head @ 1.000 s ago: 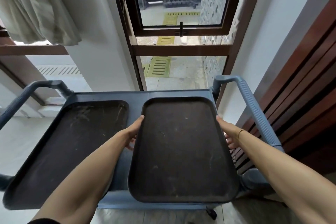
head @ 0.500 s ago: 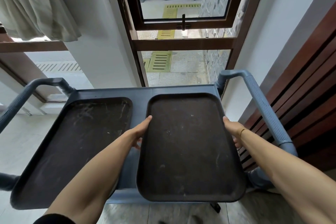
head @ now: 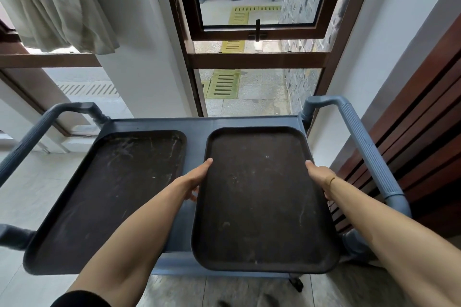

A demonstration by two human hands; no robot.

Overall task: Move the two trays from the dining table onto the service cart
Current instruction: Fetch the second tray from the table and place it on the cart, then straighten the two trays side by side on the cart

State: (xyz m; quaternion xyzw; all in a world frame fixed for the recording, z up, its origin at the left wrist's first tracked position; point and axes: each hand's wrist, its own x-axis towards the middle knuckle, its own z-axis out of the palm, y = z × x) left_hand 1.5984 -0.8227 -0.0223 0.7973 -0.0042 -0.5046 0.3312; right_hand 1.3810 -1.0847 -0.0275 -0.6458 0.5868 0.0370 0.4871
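Note:
A dark brown tray [head: 262,197] is over the right half of the blue-grey service cart [head: 197,124], its near end overhanging the cart's front edge. My left hand [head: 197,179] grips its left rim and my right hand [head: 320,177] grips its right rim, thumbs on top. A second dark tray [head: 109,197], scuffed with pale marks, lies flat on the cart's left half. Whether the held tray rests on the cart top I cannot tell.
The cart has ribbed handles on the left [head: 37,132] and right [head: 369,152]. A window with a brown frame [head: 257,60] stands just behind the cart. A wooden slatted panel [head: 424,119] is close on the right, a curtain [head: 57,5] at upper left.
The held tray has slid forward and slightly right over the cart, and both hands moved with it. The left tray has not moved.

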